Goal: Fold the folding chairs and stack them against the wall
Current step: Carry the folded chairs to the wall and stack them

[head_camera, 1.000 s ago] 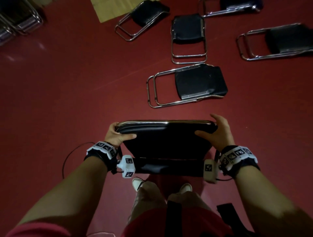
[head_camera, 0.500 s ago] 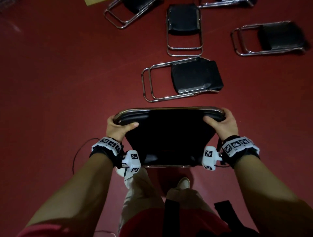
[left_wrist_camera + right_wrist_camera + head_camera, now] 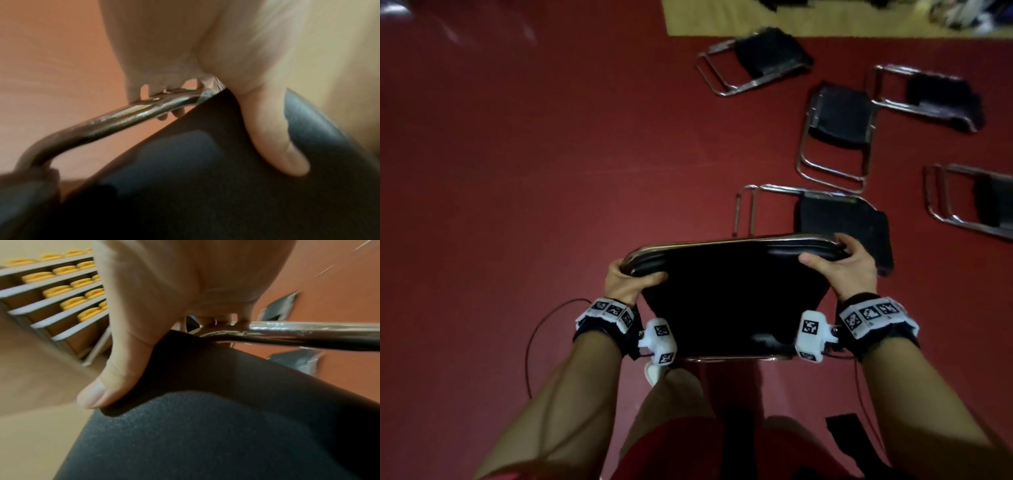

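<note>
I hold a folded black chair with a chrome frame upright in front of my legs. My left hand grips its top left corner, thumb on the black pad and fingers behind the chrome tube. At the top right corner my right hand grips the same way, thumb pressed on the pad, fingers wrapped over the tube. Several more black folding chairs lie flat on the red floor to the right, the nearest one just beyond the held chair.
The red floor stretches bare to the left and ahead. A tan mat or board lies at the far top. Shelves with yellow stacked items show in the right wrist view. A thin cable hangs from my left wrist.
The view has swung left, so the chairs on the floor now sit to the right. Both hands keep the same grip on the chair's top corners.
</note>
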`<state>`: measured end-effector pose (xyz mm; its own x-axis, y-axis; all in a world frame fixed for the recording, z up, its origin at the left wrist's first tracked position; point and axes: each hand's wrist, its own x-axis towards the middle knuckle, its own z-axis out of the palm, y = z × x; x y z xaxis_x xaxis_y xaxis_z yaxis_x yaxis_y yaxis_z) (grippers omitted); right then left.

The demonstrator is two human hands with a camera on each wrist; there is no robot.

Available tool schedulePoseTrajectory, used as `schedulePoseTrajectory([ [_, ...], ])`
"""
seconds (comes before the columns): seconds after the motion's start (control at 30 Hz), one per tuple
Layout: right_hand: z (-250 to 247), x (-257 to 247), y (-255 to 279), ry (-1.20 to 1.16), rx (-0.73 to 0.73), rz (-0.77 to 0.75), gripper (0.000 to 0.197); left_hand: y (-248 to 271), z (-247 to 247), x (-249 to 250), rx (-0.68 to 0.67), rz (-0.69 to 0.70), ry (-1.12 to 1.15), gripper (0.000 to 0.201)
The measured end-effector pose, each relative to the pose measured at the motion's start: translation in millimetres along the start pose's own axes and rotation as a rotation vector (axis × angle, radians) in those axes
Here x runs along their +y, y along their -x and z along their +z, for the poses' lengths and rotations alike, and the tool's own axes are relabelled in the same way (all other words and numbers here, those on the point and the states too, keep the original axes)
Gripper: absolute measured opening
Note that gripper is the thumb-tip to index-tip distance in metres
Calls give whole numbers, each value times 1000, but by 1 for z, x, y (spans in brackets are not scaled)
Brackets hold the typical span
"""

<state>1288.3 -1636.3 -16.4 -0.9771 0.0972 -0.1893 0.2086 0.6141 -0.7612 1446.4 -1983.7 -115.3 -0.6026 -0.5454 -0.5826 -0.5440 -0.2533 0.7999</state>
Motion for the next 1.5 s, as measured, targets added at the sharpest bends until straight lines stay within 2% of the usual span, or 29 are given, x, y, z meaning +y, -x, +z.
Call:
schedulePoseTrajectory([
  [0.07, 32, -43, -7, -2, -54, -62, 91, 0, -43, 24, 78, 23, 76, 97],
  [0.17, 74, -110, -14, -76, -126, -163, 89, 3, -98, 71, 207, 84, 167, 78],
  [0.27, 114, -169, -16, -152, -197, -257, 81, 8, -148, 112, 307, 181, 197, 76],
  [0.47, 212, -280, -32, -204, -366, -433, 77, 4, -234, 162, 529, 278, 296, 73],
  [0.67, 344, -407, -71, -245, -524, -515, 63, -61, -319, 217, 753, 283, 350, 72],
  [0.87, 470, -537, -117, -194, -688, -542, 51, -147, -397, 277, 960, 230, 393, 84],
  [1.0, 553, -605, -137, -177, -751, -556, 60, -202, -447, 304, 1032, 203, 434, 85],
  [1.17, 659, -685, -154, -195, -736, -560, 74, -283, -518, 338, 1056, 210, 494, 102],
  [1.3, 736, -748, -166, -188, -674, -550, 73, -363, -596, 382, 989, 207, 454, 96],
  [1.4, 771, -792, -179, -212, -634, -532, 72, -414, -645, 423, 934, 227, 399, 98],
  [1.5, 798, -821, -193, -224, -616, -506, 71, -463, -678, 467, 884, 253, 337, 84],
])
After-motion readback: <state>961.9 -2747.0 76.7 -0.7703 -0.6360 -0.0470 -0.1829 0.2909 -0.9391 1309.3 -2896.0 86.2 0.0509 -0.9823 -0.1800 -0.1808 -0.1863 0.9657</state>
